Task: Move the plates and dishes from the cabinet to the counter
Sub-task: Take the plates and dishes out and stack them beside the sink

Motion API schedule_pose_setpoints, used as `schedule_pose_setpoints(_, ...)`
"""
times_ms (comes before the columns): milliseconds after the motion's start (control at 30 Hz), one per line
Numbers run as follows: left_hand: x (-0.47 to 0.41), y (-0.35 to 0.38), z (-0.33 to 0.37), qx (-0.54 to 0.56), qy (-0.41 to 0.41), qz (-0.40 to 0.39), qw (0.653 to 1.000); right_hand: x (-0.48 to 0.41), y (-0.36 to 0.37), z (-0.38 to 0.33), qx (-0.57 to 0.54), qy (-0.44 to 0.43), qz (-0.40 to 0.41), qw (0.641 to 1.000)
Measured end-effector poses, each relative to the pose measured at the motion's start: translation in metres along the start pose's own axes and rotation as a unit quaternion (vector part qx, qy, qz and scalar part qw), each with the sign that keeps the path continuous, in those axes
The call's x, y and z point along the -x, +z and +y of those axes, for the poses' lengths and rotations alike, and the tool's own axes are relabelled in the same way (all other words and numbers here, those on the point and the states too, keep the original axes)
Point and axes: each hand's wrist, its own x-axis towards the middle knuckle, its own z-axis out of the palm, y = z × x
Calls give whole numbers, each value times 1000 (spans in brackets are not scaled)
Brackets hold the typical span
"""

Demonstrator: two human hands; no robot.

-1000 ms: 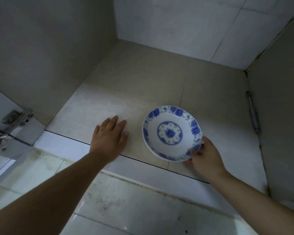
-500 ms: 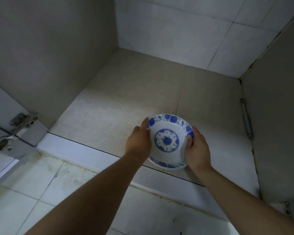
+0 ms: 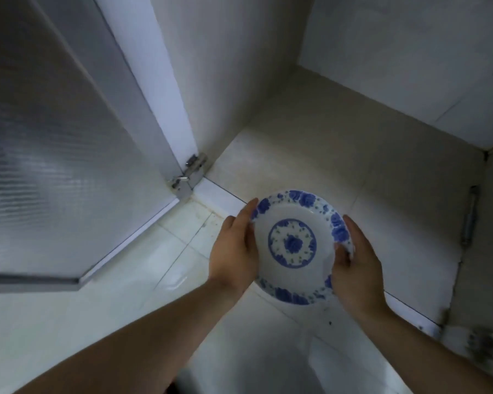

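Observation:
A white plate (image 3: 292,245) with a blue flower rim and a blue round pattern in its middle is held in the air over the front edge of the cabinet (image 3: 310,155). My left hand (image 3: 235,251) grips its left rim. My right hand (image 3: 356,265) grips its right rim, thumb on the inside. The plate tilts slightly toward me. The cabinet floor behind it is beige tile with nothing on it in view.
The open cabinet door (image 3: 54,155) with frosted glass stands at the left, hinged by a metal hinge (image 3: 187,177). A gas strut (image 3: 468,220) runs along the right cabinet wall. Pale floor tiles (image 3: 125,280) lie below the cabinet's front edge.
My left hand left the cabinet floor and took the plate's left rim. Both hands lifted the plate and drew it toward me, out past the cabinet's front edge. The view swung left.

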Motion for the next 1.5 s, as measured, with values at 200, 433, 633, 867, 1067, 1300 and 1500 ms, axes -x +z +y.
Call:
schedule_pose_setpoints(200,134,-155,95,-34,-71,1,997,141,-88,-170,-23,74,-58,995)
schedule_pose_setpoints(433,264,-315,271,-73,-48,-26,996,280,-230,-351,-28,151,-56,987)
schedule_pose_setpoints(633,313,-363,367,-118,70,-106,985,372,-307,-408,-81,170,82,979)
schedule_pose_setpoints(867,374,-308,456,-144,248,-262,921,478,-379,-381,-160,261,309,901)
schedule_pose_setpoints(1067,527,-229,501,-133,386,-397,822,648,-441,-329,-209,301,494,789)
schedule_pose_setpoints(1300,792,-157,498,-111,444,-563,688,904,-471,-269,-186,378,654,628)
schedule_pose_setpoints(1500,989,-142,481,-103,471,-696,531,1084,-466,-250,-145,453,734,485)
